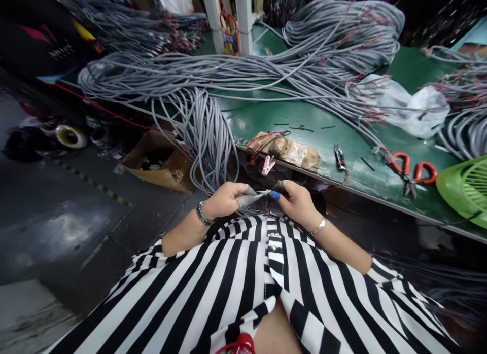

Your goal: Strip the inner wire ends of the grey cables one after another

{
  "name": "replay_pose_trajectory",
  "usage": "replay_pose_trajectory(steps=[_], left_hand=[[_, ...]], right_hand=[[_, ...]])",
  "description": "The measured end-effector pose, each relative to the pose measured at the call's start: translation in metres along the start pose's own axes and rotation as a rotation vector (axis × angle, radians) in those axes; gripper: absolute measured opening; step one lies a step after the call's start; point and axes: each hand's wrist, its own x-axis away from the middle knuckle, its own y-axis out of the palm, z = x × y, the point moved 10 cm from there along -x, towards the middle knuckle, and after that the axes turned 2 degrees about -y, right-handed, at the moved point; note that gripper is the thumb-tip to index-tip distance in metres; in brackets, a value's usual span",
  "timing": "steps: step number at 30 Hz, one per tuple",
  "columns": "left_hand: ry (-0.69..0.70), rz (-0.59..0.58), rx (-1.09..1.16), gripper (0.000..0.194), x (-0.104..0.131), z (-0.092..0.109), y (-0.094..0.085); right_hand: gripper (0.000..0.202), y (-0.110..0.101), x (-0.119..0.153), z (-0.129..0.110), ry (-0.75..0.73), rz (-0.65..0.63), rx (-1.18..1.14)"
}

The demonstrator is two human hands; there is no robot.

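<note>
My left hand (227, 198) and my right hand (297, 202) meet just in front of the striped shirt, below the bench's near edge. Coverings wrap several fingertips, a blue one on the right hand. Pinched between the fingers of both hands is the end of a grey cable (258, 195), with small pale wire tips near the right fingers. Just beyond the hands, a pink clip (268, 165) sits at the bench edge beside a taped board (299, 155). A thick bundle of grey cables (213, 136) hangs over the edge beyond my left hand.
On the green bench (266, 113) lie big coils of grey cable (342, 29), a plastic bag (422, 108), small cutters (340, 157), red-handled scissors (411, 174) and a green basket (466, 189). A cardboard box (160, 164) stands on the floor at left.
</note>
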Motion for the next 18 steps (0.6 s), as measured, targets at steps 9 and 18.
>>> replay_pose_trajectory(steps=[9, 18], left_hand=[[-0.019, 0.050, 0.014, 0.027, -0.001, -0.006, -0.005], [0.046, 0.002, -0.200, 0.024, -0.001, 0.004, 0.002]], right_hand=[[0.024, -0.023, -0.001, -0.008, -0.147, 0.003, 0.065], [0.020, 0.007, 0.001, 0.038, 0.210, 0.101, -0.409]])
